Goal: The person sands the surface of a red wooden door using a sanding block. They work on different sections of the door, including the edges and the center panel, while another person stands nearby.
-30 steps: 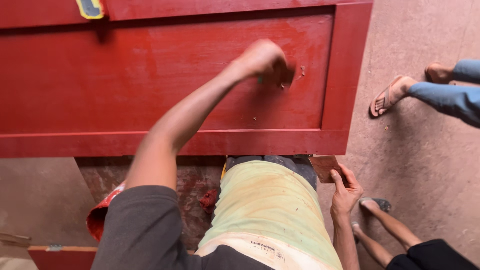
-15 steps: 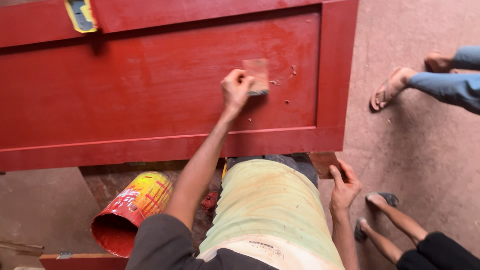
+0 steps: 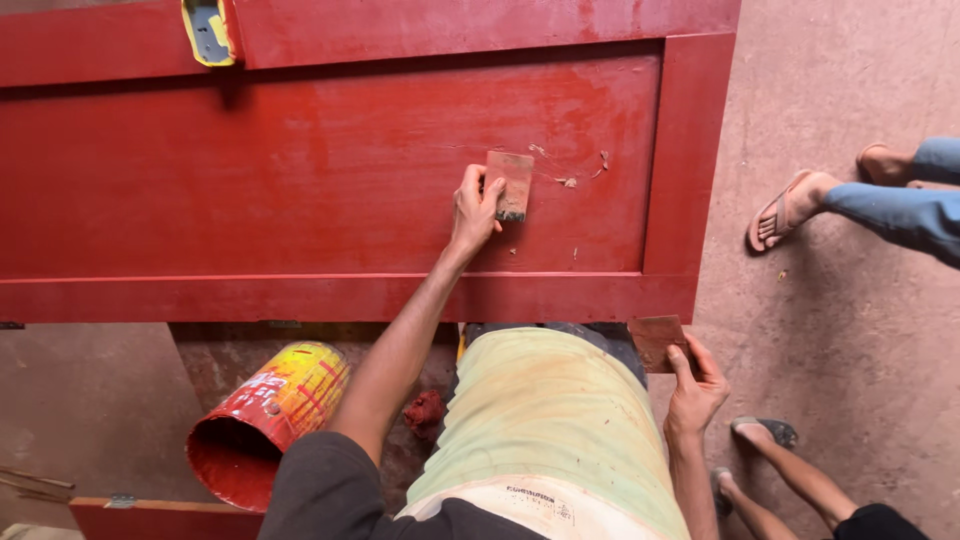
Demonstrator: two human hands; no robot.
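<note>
A red-painted door panel lies flat in front of me. My left hand holds a flat rectangular scraper pressed against the panel's recessed face, near some scratches and flakes of filler. My right hand hangs low at my side beside the panel's corner and grips a small reddish-brown square piece, like sandpaper or card.
A red and yellow paint can lies tilted on the floor under the panel, with a red rag beside it. Another person's sandalled feet and blue trouser legs stand at right. More feet are near my right side.
My left hand has drawn back from the far right of the panel and lowered; the scraper, hidden under the fist before, now shows flat against the panel. My right hand stays put.
</note>
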